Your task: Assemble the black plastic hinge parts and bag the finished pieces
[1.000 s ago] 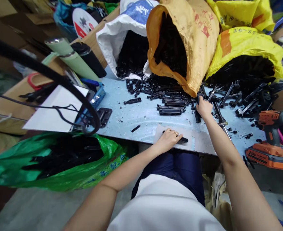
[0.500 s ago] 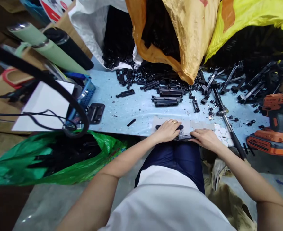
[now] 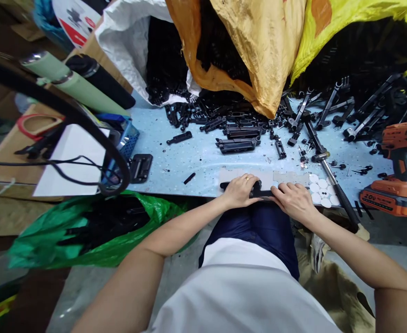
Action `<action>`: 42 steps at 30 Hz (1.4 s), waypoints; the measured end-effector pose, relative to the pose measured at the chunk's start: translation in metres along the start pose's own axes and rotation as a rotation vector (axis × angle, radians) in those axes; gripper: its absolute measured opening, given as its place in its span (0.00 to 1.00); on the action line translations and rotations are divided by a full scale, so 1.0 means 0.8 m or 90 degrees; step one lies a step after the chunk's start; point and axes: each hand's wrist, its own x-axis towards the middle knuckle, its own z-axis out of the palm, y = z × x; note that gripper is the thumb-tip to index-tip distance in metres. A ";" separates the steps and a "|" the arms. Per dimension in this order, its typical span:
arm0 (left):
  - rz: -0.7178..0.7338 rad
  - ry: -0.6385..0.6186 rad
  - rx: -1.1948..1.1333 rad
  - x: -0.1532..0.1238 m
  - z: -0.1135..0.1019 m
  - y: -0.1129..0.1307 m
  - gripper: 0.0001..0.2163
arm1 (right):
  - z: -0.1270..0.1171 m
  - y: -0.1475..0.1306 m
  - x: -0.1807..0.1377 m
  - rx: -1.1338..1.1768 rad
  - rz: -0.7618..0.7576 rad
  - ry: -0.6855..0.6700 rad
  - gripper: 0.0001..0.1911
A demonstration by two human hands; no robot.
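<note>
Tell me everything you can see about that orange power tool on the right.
The orange power tool, plastic-looking, stands roughly upright on its battery base at the right of the blue table. Its upper body is orange and dark, the handle dark with an orange strip, the base orange over dark grey with pale lettering. The frame cuts off its nose. Nothing in view holds it.

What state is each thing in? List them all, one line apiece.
Black piece: held, partly hidden by fingers
Left hand: closed on it
Right hand: closed on it
White sack: open
Orange sack: open
Yellow sack: open
Green bag: open, black parts inside
Hammer: lying down, unheld
Power drill: set down, unheld
Black tumbler: lidded
</note>
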 end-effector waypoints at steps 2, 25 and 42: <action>0.001 0.020 0.005 -0.002 0.004 -0.001 0.20 | -0.004 0.000 0.003 -0.004 -0.008 -0.002 0.16; -0.165 -0.010 0.103 0.219 0.008 -0.017 0.12 | 0.052 0.078 -0.033 0.115 0.175 0.139 0.17; -0.118 0.128 0.041 -0.039 -0.042 -0.034 0.11 | 0.018 0.076 0.006 0.360 0.143 0.123 0.11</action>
